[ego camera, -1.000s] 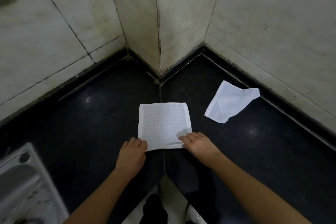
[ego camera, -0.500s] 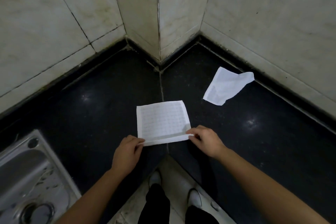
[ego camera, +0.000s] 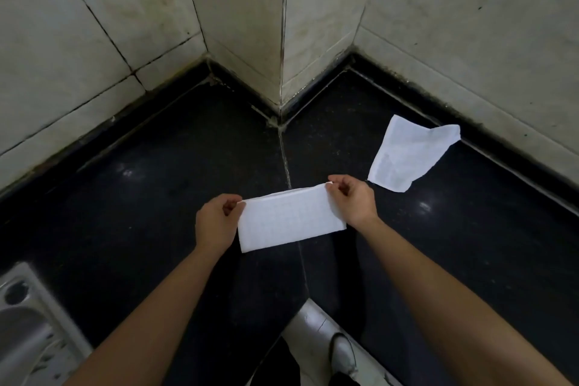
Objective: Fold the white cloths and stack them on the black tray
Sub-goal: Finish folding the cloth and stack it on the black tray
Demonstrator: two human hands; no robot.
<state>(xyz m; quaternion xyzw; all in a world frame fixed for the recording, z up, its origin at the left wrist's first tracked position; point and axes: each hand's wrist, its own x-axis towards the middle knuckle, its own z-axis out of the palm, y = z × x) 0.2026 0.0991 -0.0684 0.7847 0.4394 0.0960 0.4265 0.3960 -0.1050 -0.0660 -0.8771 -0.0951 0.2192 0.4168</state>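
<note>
**Q:** What had changed since the frame half a second before?

**A:** The folded cloth (ego camera: 291,219) had then been a near-square sheet lying flat on the black desk (ego camera: 150,197), with only its near edge raised. That edge had since been carried over to the far edge. The sheet was now doubled into a long rectangle directly in front of the tiled wall corner (ego camera: 283,41). The left hand (ego camera: 216,222) pinched the far left corner of the cloth between thumb and fingers. The right hand (ego camera: 354,200) pinched the far right corner likewise, so each grip was closed on the cloth.

**Q:** And the second cloth (ego camera: 410,155)?

**A:** It lay where it had been, in front of the wall corner and to its right, close to the dark skirting. Its near tip was just beside the right hand, not touching it.

**Q:** What of materials and shapes?

**A:** Both cloths were thin and white, with a fine grid weave. The folded one was flat and straight-edged. The second was irregular, with one corner turned over. The desk was glossy black stone, faintly speckled, with a pale seam running out from the wall corner. The walls were pale veined tiles with dark joints. A steel sink (ego camera: 28,332) lay far to the left of the corner, at the near edge of the view.
</note>
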